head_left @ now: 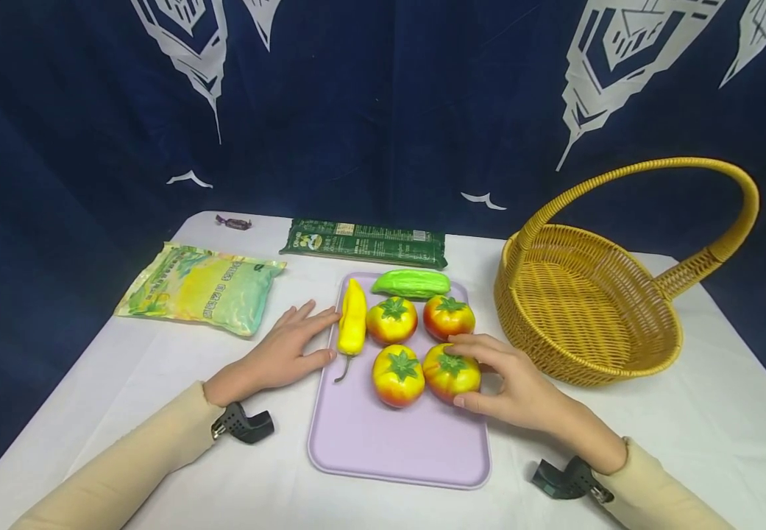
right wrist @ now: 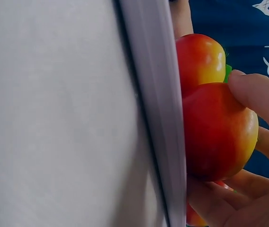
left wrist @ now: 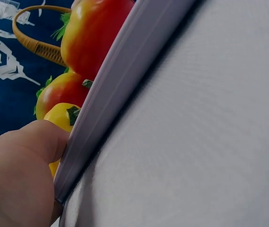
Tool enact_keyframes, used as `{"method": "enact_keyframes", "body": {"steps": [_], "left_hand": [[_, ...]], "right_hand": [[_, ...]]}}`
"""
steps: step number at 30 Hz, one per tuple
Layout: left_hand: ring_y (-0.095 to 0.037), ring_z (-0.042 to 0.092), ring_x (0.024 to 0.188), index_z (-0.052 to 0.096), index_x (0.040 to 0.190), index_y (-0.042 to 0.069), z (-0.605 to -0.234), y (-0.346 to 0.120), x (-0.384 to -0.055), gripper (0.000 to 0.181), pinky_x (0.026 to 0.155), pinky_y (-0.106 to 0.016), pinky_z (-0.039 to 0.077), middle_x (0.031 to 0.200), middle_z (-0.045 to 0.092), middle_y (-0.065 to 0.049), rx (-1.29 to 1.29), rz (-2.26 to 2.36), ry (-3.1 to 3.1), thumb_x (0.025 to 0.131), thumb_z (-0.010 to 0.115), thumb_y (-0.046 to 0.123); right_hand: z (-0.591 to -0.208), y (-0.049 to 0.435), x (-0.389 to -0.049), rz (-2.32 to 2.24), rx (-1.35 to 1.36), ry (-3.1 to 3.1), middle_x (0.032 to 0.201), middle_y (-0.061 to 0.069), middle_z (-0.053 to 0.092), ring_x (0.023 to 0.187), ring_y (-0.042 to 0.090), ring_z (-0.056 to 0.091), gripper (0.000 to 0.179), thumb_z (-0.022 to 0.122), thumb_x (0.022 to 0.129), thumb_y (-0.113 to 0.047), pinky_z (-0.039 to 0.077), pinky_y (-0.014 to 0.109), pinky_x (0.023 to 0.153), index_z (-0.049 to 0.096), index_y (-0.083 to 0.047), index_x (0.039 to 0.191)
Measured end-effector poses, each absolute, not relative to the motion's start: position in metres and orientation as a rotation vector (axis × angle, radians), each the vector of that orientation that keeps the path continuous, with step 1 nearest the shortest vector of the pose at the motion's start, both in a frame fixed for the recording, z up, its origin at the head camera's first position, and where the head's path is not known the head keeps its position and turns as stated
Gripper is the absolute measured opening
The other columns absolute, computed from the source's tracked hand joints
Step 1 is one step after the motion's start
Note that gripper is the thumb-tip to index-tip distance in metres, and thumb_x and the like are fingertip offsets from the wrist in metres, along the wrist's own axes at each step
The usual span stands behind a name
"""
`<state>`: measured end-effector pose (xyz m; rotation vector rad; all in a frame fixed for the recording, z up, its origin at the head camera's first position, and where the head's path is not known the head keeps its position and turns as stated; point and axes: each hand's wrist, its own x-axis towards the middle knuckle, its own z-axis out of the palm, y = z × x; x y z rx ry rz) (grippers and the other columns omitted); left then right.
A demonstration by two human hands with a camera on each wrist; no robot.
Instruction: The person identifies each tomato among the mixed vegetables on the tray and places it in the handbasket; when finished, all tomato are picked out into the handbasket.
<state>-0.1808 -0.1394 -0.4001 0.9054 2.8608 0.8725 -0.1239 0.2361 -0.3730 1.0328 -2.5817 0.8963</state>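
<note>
A pale purple tray holds several yellow-red tomatoes, a long yellow pepper and a bumpy green bitter melon. My right hand curves its fingers and thumb around the near right tomato, which still sits on the tray. In the right wrist view, the fingers and thumb lie on opposite sides of this tomato. My left hand rests at the tray's left edge, fingers extended beside the pepper. The left wrist view shows the thumb against the tray rim.
A wicker basket with a tall handle stands right of the tray. Behind the tray lies a dark green packet. On the left are a yellow-green soft pack and a small wrapped candy. A blue curtain hangs behind the table.
</note>
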Motion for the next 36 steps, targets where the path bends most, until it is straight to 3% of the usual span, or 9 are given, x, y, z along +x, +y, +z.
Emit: {"method": "enact_keyframes", "body": {"steps": [6,10,15,17,22,24,29,36], "left_hand": [[-0.049,0.024,0.154,0.050,0.150,0.006,-0.400,-0.140,-0.181,0.062,0.126,-0.067,0.013,0.157,0.048,-0.016,0.904,0.878,2.861,0.094,0.062,0.030],[-0.049,0.024,0.154,0.050,0.150,0.006,-0.399,-0.139,-0.182,0.062,0.126,-0.067,0.013,0.157,0.048,-0.016,0.908,0.878,2.859,0.094,0.063,0.030],[-0.049,0.024,0.154,0.050,0.150,0.006,-0.397,-0.138,-0.181,0.062,0.126,-0.067,0.014,0.157,0.048,-0.016,0.906,0.882,2.855,0.094,0.063,0.030],[-0.049,0.024,0.154,0.051,0.149,0.006,-0.397,-0.138,-0.181,0.062,0.125,-0.068,0.014,0.157,0.049,-0.016,0.903,0.882,2.856,0.094,0.063,0.030],[-0.050,0.025,0.153,0.051,0.149,0.006,-0.397,-0.139,-0.180,0.062,0.125,-0.069,0.015,0.156,0.049,-0.016,0.906,0.881,2.855,0.094,0.063,0.030],[-0.050,0.025,0.153,0.051,0.149,0.006,-0.397,-0.139,-0.180,0.062,0.125,-0.069,0.015,0.156,0.049,-0.016,0.908,0.883,2.855,0.094,0.063,0.029],[-0.050,0.025,0.153,0.051,0.149,0.005,-0.397,-0.138,-0.180,0.062,0.125,-0.069,0.015,0.156,0.050,-0.017,0.907,0.879,2.861,0.093,0.063,0.029],[-0.049,0.024,0.154,0.050,0.150,0.007,-0.399,-0.139,-0.181,0.061,0.126,-0.067,0.014,0.157,0.049,-0.016,0.897,0.880,2.860,0.094,0.063,0.030]], "right_hand": [[-0.365,0.239,-0.125,0.992,1.059,-2.542,0.130,0.012,0.069,0.119,0.012,0.064,0.062,0.090,0.071,-0.014,0.063,0.028,0.081,0.068,-0.010,0.129],[-0.355,0.244,-0.124,1.007,1.053,-2.515,0.130,0.013,0.068,0.118,0.003,0.062,0.064,0.090,0.069,-0.010,0.063,0.026,0.080,0.068,-0.009,0.129],[-0.337,0.258,-0.123,1.015,1.014,-2.487,0.131,0.016,0.067,0.123,-0.006,0.056,0.066,0.090,0.067,-0.003,0.056,0.012,0.089,0.067,-0.005,0.129],[-0.330,0.265,-0.122,1.022,0.980,-2.488,0.134,0.011,0.066,0.123,-0.009,0.054,0.066,0.089,0.067,0.000,0.053,0.009,0.091,0.067,-0.004,0.129],[-0.312,0.288,-0.123,1.040,0.841,-2.488,0.136,-0.022,0.060,0.113,-0.010,0.059,0.065,0.085,0.068,0.010,0.053,0.006,0.088,0.066,-0.001,0.130],[-0.307,0.297,-0.125,1.047,0.791,-2.479,0.132,-0.028,0.059,0.108,-0.010,0.061,0.066,0.084,0.068,0.013,0.053,0.005,0.086,0.065,0.001,0.130],[-0.303,0.318,-0.134,1.078,0.653,-2.489,0.124,-0.029,0.061,0.099,-0.013,0.063,0.062,0.080,0.072,0.015,0.052,0.003,0.083,0.063,0.004,0.131],[-0.308,0.332,-0.150,1.087,0.446,-2.601,0.119,-0.029,0.057,0.093,-0.019,0.059,0.056,0.078,0.085,-0.001,0.051,0.002,0.076,0.059,0.001,0.138]]}}
